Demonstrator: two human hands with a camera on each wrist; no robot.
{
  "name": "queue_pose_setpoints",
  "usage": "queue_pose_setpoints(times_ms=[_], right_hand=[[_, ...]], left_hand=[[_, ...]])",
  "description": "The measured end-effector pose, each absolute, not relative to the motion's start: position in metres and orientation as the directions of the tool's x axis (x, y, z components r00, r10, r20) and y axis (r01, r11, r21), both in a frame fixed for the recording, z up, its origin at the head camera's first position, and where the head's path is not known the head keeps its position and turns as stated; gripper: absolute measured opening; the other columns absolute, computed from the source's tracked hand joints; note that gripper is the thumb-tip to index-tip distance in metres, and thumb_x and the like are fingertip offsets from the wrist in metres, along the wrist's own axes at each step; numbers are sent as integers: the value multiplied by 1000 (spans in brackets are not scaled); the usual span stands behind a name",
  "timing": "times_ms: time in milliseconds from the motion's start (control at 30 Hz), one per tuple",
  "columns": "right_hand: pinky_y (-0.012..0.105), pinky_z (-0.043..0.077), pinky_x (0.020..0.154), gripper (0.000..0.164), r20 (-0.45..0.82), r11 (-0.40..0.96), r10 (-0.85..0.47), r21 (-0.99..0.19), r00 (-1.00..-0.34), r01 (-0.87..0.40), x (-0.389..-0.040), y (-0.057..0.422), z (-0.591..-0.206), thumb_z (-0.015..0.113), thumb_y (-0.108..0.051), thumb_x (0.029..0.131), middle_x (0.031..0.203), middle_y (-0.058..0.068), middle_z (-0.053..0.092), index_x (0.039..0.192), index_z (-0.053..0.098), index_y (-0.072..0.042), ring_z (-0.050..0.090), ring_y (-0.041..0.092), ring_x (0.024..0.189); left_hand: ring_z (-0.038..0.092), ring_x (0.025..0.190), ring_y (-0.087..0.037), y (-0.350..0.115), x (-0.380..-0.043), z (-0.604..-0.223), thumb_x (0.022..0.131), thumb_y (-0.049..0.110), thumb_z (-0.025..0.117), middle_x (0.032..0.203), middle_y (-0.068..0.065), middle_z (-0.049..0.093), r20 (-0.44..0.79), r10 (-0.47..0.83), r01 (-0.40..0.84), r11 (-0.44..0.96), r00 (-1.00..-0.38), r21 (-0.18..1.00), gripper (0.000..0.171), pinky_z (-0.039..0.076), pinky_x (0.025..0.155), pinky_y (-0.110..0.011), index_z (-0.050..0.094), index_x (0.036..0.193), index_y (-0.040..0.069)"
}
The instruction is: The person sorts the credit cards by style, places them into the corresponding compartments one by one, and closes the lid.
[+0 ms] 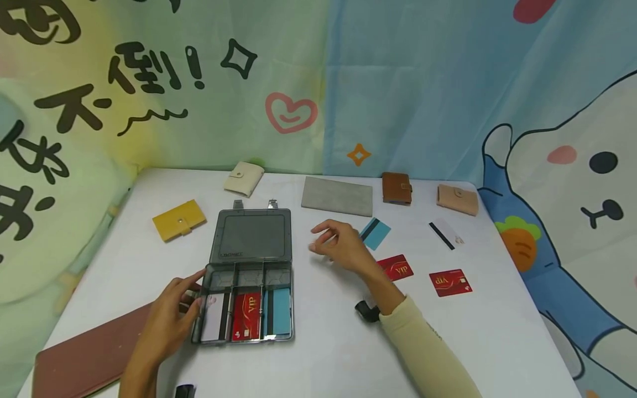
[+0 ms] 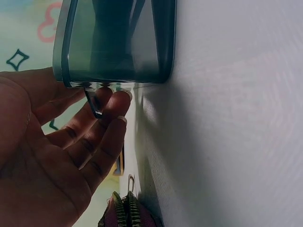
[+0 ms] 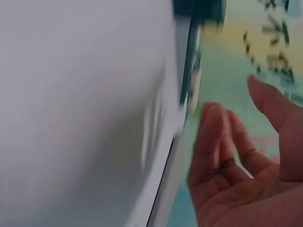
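Note:
A smoky clear plastic card box (image 1: 242, 344) lies with its lid (image 1: 254, 235) folded back. In its front compartments are a white card (image 1: 213, 318) with a black stripe, a red VIP card (image 1: 246, 315) and a blue card (image 1: 281, 312). My left hand (image 1: 171, 315) holds the box's left edge, thumb and fingers at the rim; in the left wrist view its fingertips meet the box's side. Above the table, right of the box, is my right hand (image 1: 343, 246), fingers loosely bent and thumb apart, holding nothing. Near it lie a blue card (image 1: 376, 233) and a red VIP card (image 1: 398, 267), partly covered by the arm.
Another red VIP card (image 1: 450, 282) and a clear striped card (image 1: 446, 234) lie farther right. Along the back are a cream wallet (image 1: 244, 178), grey wallet (image 1: 337, 196), brown wallet (image 1: 396, 188) and tan wallet (image 1: 458, 199). A yellow wallet (image 1: 179, 220) and brown folder-like item (image 1: 94, 351) lie left.

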State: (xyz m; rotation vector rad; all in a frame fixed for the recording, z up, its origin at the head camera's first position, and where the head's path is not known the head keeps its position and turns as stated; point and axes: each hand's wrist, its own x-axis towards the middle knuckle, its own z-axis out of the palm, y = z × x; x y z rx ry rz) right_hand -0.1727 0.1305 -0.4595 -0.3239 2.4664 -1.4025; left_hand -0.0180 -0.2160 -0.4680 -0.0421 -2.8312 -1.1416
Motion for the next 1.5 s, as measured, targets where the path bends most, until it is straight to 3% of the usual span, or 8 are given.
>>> queue_pose_setpoints(times_ms=[167, 333, 467, 667, 833, 1000, 1267, 1500], right_hand=[[33, 53, 69, 51, -198, 630, -179, -775, -964, 42, -192, 180, -464, 81, -34, 84, 115, 7, 64, 129, 61, -18, 61, 25, 93], [43, 50, 84, 64, -208, 766, -47, -635, -977, 98, -205, 220, -468, 81, -38, 83, 123, 15, 55, 137, 53, -18, 53, 31, 107], [51, 49, 89, 72, -248, 820, 42, -545, -968, 175, -210, 238, -469, 79, -39, 82, 125, 22, 49, 140, 47, -10, 50, 37, 110], [50, 50, 86, 74, -305, 834, 100, -493, -947, 246, -212, 243, -471, 80, -39, 80, 128, 24, 44, 137, 47, -6, 50, 37, 109], [43, 50, 79, 63, -296, 819, 28, -541, -955, 192, -211, 236, -476, 83, -34, 80, 122, 19, 48, 127, 49, -9, 50, 33, 104], [32, 50, 68, 47, -270, 681, -126, -723, -954, 115, -201, 219, -478, 80, -19, 84, 105, 12, 52, 121, 51, -13, 58, 25, 88], [34, 58, 63, 21, -172, 333, -348, -942, -922, 50, -164, 171, -463, 74, -14, 90, 88, 14, 60, 107, 64, -7, 65, 31, 71], [39, 61, 67, 24, -142, 228, -533, -974, -834, 20, -126, 124, -456, 73, -15, 91, 89, 20, 64, 113, 65, -8, 66, 42, 73]], left_hand=[[64, 80, -17, -217, -18, -467, 89, -7, 64, 108, -12, 60, 94, -9, 58, 725, -996, 686, 58, 54, 64, -23, 52, 144, 8], [64, 80, -17, -217, -17, -467, 89, -7, 65, 108, -11, 59, 100, -7, 64, 724, -995, 686, 58, 54, 64, -23, 52, 144, 9], [65, 81, -17, -217, -17, -467, 89, -6, 65, 107, -11, 60, 100, -7, 64, 723, -995, 688, 59, 54, 65, -24, 52, 144, 10], [65, 82, -19, -217, -17, -467, 90, -5, 64, 109, -12, 60, 76, -12, 43, 722, -997, 690, 59, 55, 66, -25, 51, 145, 11], [66, 83, -20, -216, -17, -467, 91, -4, 64, 110, -12, 60, 63, -13, 34, 722, -998, 691, 58, 55, 67, -26, 51, 145, 11], [65, 84, -20, -216, -18, -467, 91, -3, 64, 110, -12, 59, 57, -16, 28, 725, -998, 688, 58, 55, 68, -26, 50, 146, 12], [65, 83, -19, -217, -17, -468, 90, -6, 64, 108, -12, 59, 88, -11, 54, 721, -996, 691, 59, 55, 66, -25, 51, 145, 10], [64, 81, -18, -217, -17, -470, 89, -7, 65, 107, -10, 60, 133, -5, 87, 729, -991, 679, 60, 54, 66, -24, 52, 144, 11]])
